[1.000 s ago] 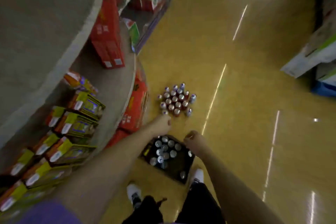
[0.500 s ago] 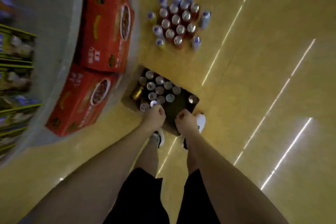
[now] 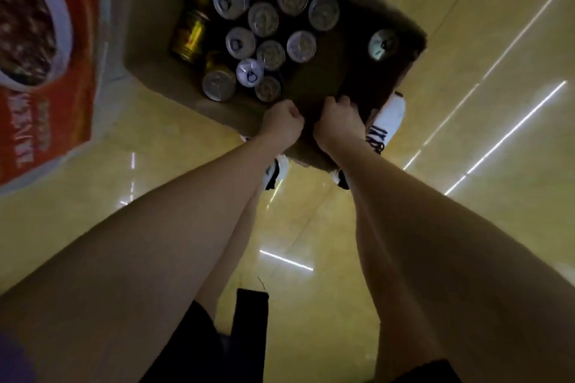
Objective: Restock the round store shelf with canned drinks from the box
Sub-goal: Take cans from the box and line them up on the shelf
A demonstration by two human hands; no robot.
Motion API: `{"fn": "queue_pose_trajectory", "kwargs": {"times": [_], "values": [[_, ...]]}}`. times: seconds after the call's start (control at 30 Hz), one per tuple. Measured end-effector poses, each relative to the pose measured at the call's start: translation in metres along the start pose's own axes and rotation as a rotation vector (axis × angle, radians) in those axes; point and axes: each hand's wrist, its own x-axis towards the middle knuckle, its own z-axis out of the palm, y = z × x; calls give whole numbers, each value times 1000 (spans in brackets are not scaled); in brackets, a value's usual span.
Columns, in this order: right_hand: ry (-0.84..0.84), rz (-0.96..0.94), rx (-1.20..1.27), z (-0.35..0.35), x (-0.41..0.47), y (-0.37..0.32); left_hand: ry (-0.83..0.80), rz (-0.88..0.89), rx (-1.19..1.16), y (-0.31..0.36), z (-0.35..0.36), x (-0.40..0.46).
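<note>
Looking down in the head view: cardboard box (image 3: 149, 71) sitting on the yellow floor (image 3: 466, 165) in the upper centre of the frame, holding upright cans (image 3: 263, 19) clustered toward its left half; one gold can (image 3: 188, 34) lying tilted at the left wall; one lone can (image 3: 383, 44) standing at the right. Left hand (image 3: 281, 126) and right hand (image 3: 337, 121) are curling over the box's near rim, each grip closed on the cardboard edge. Red carton (image 3: 46, 71) is showing at upper left. White shoes (image 3: 387, 124) are peeking out beneath the box.
</note>
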Motion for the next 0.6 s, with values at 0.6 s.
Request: {"fn": "queue_pose_trajectory", "kwargs": {"times": [0.6], "values": [[-155,13,-564,29,54,-2,-83,19,18,11,1,68]]}}
